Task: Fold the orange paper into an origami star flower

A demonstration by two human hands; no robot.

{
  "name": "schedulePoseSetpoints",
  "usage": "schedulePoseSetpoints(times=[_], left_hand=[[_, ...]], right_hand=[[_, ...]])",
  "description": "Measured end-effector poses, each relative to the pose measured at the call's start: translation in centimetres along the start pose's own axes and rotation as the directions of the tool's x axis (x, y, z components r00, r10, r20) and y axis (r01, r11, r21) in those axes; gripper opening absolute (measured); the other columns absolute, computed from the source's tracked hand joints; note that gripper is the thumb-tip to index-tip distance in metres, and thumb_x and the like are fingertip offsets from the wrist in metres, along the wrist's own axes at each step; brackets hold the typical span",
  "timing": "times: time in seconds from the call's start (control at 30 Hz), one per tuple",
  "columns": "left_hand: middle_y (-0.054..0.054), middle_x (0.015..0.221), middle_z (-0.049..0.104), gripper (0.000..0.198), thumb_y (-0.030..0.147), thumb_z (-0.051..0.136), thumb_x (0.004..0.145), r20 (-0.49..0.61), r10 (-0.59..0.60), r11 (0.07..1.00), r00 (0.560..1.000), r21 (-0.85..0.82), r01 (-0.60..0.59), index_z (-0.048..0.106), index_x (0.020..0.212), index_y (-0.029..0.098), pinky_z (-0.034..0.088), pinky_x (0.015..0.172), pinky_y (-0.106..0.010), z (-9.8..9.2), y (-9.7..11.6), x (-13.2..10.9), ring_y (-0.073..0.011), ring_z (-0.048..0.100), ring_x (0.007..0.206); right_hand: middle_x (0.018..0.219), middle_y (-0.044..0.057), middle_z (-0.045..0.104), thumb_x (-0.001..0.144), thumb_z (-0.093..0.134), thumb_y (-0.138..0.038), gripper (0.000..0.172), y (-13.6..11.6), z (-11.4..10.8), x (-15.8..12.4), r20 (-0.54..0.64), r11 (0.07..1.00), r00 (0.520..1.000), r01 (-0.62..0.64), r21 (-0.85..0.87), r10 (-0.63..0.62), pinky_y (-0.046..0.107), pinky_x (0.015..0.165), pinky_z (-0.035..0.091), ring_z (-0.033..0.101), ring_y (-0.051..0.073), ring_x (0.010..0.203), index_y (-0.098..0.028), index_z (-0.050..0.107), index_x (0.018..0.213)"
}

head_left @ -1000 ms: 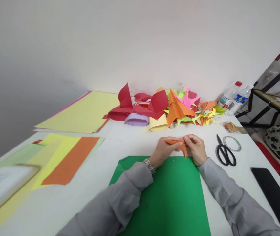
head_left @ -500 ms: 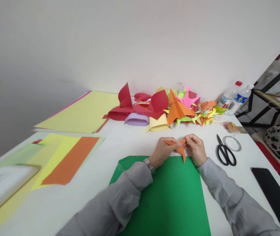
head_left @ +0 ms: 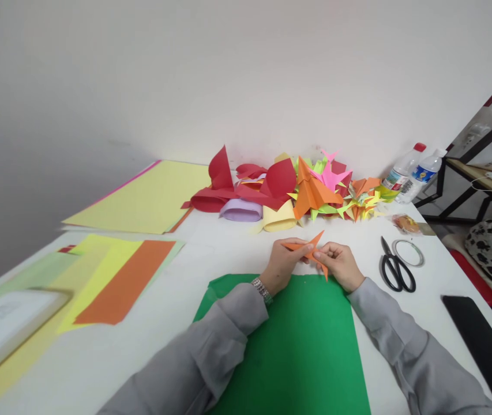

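An orange folded paper plane (head_left: 316, 240), with pointed wings and a pointed tail, is held up between my two hands. My left hand (head_left: 281, 264) pinches its body from the left, thumb on top. From the right, my right hand (head_left: 340, 265) grips it near the middle with thumb and forefinger. Part of the plane is covered by my fingers. Both hands are just above the far edge of a green paper sheet (head_left: 301, 346) lying on the white table.
Behind the hands are red paper shapes (head_left: 278, 184), an orange paper plane (head_left: 312, 190) and several small folded planes. Black-handled scissors (head_left: 395, 271), a tape roll (head_left: 409, 252), a black flat object (head_left: 474, 346) and two bottles (head_left: 419, 173) are on the right. Coloured sheets (head_left: 124, 282) lie left.
My right thumb and forefinger have moved from the plane's upper right tip down and left to its middle. That tip now points up, uncovered. My left hand stays about where it was.
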State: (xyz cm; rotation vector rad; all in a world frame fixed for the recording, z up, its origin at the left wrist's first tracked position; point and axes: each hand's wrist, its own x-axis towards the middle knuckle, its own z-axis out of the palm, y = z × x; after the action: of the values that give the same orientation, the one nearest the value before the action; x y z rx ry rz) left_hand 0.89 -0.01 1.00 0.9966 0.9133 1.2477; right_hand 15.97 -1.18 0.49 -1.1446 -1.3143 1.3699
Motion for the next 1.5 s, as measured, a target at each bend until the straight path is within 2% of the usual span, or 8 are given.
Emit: schedulePoseSetpoints(times=[0.17,0.3,0.37,0.5,0.7,1.03,1.3,1.5], left_hand=[[-0.003,0.059,0.063,0.02,0.025,0.079,0.056,-0.062,-0.06,0.965,0.996,-0.26,0.042,0.067,0.059,0.01,0.043,0.05,-0.024,-0.19,-0.21,0.58,-0.0104,0.054,0.052],[-0.004,0.062,0.064,0.02,0.023,0.08,0.057,-0.074,-0.081,0.924,0.994,-0.379,0.047,0.066,0.062,0.009,0.045,0.053,-0.022,-0.36,-0.11,0.87,-0.0095,0.056,0.056],[-0.003,0.062,0.064,0.021,0.023,0.08,0.056,-0.09,-0.104,0.912,0.991,-0.406,0.059,0.066,0.063,0.009,0.046,0.054,-0.021,-0.41,-0.08,0.92,-0.0087,0.056,0.056],[-0.003,0.063,0.064,0.023,0.024,0.08,0.057,-0.096,-0.119,0.903,0.988,-0.423,0.068,0.066,0.066,0.008,0.047,0.055,-0.019,-0.45,-0.1,0.98,-0.0082,0.057,0.057],[-0.003,0.065,0.065,0.023,0.026,0.081,0.056,-0.07,-0.109,0.917,0.992,-0.391,0.073,0.067,0.064,0.01,0.048,0.056,-0.02,-0.38,-0.11,0.87,-0.0091,0.057,0.058],[-0.005,0.065,0.065,0.02,0.025,0.079,0.06,0.026,-0.081,0.925,0.996,-0.37,0.085,0.068,0.063,0.009,0.046,0.056,-0.023,-0.43,-0.26,0.67,-0.0105,0.056,0.059],[-0.004,0.066,0.065,0.02,0.025,0.079,0.059,-0.007,-0.105,0.916,0.994,-0.391,0.094,0.068,0.066,0.009,0.047,0.057,-0.021,-0.52,-0.22,0.76,-0.0099,0.058,0.06],[-0.005,0.067,0.065,0.021,0.026,0.079,0.06,0.006,-0.098,0.916,0.995,-0.391,0.092,0.068,0.065,0.009,0.047,0.057,-0.022,-0.42,-0.15,0.71,-0.0105,0.057,0.062]], right_hand=[[0.051,0.001,0.062,0.078,0.06,-0.049,0.038,0.37,-0.44,0.39,0.004,0.997,0.999,0.033,0.072,-0.033,0.021,0.046,0.038,0.05,0.009,0.044,-0.014,0.064,0.062],[0.061,0.002,0.068,0.07,0.072,-0.038,0.023,0.24,-0.61,0.55,0.064,0.987,0.997,0.036,0.156,-0.047,0.023,0.054,0.043,0.056,0.01,0.052,-0.016,0.068,0.076],[0.065,0.002,0.069,0.063,0.078,-0.032,0.023,0.11,-0.58,0.48,0.092,0.986,0.995,0.025,0.165,-0.041,0.024,0.057,0.045,0.059,0.011,0.056,-0.017,0.069,0.078],[0.068,0.002,0.07,0.059,0.081,-0.03,0.024,0.06,-0.4,0.34,0.061,0.988,0.997,0.04,0.151,-0.05,0.025,0.061,0.047,0.06,0.011,0.058,-0.017,0.069,0.076],[0.057,0.001,0.066,0.064,0.077,-0.038,0.024,0.17,-0.07,0.35,-0.013,0.993,0.997,0.076,0.091,-0.076,0.022,0.053,0.044,0.055,0.009,0.05,-0.016,0.069,0.069],[0.059,0.001,0.065,0.064,0.076,-0.041,0.027,-0.27,0.16,0.06,0.031,1.0,0.999,0.022,0.021,-0.022,0.023,0.052,0.046,0.055,0.01,0.05,-0.016,0.067,0.064],[0.065,-0.001,0.067,0.053,0.084,-0.031,0.028,-0.24,0.29,0.06,0.027,0.993,0.997,0.076,0.087,-0.078,0.025,0.058,0.049,0.058,0.011,0.056,-0.018,0.067,0.072],[0.06,0.001,0.066,0.063,0.077,-0.038,0.025,0.0,0.33,0.07,-0.041,0.99,0.993,0.115,0.082,-0.112,0.025,0.051,0.047,0.055,0.011,0.05,-0.017,0.069,0.074]])
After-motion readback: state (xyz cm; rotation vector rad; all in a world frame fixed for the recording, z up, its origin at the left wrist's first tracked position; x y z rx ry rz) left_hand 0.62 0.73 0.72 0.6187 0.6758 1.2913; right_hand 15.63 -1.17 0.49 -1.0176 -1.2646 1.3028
